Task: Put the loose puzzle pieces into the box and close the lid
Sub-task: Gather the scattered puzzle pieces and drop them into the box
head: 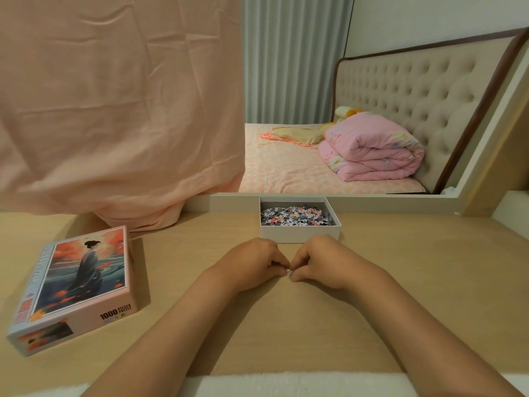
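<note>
An open white box (300,234) stands at the back of the wooden table, holding a heap of puzzle pieces (296,215). Its pink lid (77,287), printed with a figure in a robe and "1000 pieces", lies face up at the left. Just in front of the box, my left hand (252,262) and my right hand (320,260) rest on the table with fingertips meeting. Between the fingertips sits a small loose puzzle piece (288,270), pinched from both sides; which hand holds it is hard to tell.
A pink cloth (114,110) hangs over the back left and drapes onto the wooden table (286,325). A mirror behind the box reflects a bed with a folded pink quilt (372,150). A white edge (257,385) runs along the near side.
</note>
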Available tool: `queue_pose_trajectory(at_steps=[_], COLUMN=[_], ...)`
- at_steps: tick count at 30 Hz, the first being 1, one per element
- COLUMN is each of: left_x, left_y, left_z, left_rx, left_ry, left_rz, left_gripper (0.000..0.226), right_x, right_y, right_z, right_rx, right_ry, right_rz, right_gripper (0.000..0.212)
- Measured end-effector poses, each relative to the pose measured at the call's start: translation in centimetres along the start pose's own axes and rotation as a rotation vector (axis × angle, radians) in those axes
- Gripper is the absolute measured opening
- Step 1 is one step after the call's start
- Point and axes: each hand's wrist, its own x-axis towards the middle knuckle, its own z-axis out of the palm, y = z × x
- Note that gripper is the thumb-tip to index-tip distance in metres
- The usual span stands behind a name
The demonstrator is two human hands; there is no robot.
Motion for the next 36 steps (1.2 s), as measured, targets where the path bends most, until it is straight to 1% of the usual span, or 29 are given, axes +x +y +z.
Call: queue_pose_trajectory(at_steps=[5,8,13,16,20,25,27,29,31,32,34,36], left_x=[0.1,0.3,0.1,-0.1,-0.4,-0.5,-0.6,-0.3,0.6,1.2,3.0,4.9], left_y=[0.1,-0.1,-0.5,-0.7,-1.0,-1.3,-1.4,-1.5,-1.5,-1.5,-1.7,-2.0], left_z=[0.0,0.0,-0.1,-0.2,-0.3,-0.5,-0.6,-1.1,-1.9,-2.5,-3.7,-4.4], left_rx=[0.002,-0.112,-0.146,-0.188,-0.256,-0.266,-0.292,-0.326,-0.4,-0.438,-0.468,-0.445], left_ry=[0.03,0.043,0.043,0.02,-0.005,0.004,0.014,0.044,0.144,0.208,0.32,0.404], left_rz=[-0.032,-0.038,-0.047,-0.067,-0.114,-0.122,-0.131,-0.147,-0.149,-0.151,-0.169,-0.183], left_gripper=[0.015,0.008,0.009,0.008,0.01,0.013,0.014,0.011,0.011,0.011,0.008,0.005], right_x=[0.1,0.0,-0.2,-0.3,-0.2,0.0,0.4,1.4,2.9,3.7,5.1,6.2], right_y=[0.1,0.1,-0.2,-0.5,-0.8,-0.5,-0.4,-0.2,0.1,0.5,1.1,1.8], right_z=[0.1,-0.2,-0.3,0.1,0.3,-0.1,-0.9,-2.1,-3.4,-4.0,-4.8,-5.2], right_rx=[0.017,0.007,0.112,0.063,0.033,0.023,0.077,0.155,0.181,0.178,0.167,0.121], right_ry=[-0.009,-0.007,-0.058,-0.064,-0.054,-0.083,-0.007,0.169,0.352,0.409,0.447,0.411], right_rz=[0.0,-0.002,0.014,-0.014,-0.036,-0.015,-0.015,-0.01,0.003,0.01,0.023,0.043], right_gripper=[0.008,0.011,0.016,0.02,0.013,0.007,0.007,0.006,0.007,0.009,0.01,0.006])
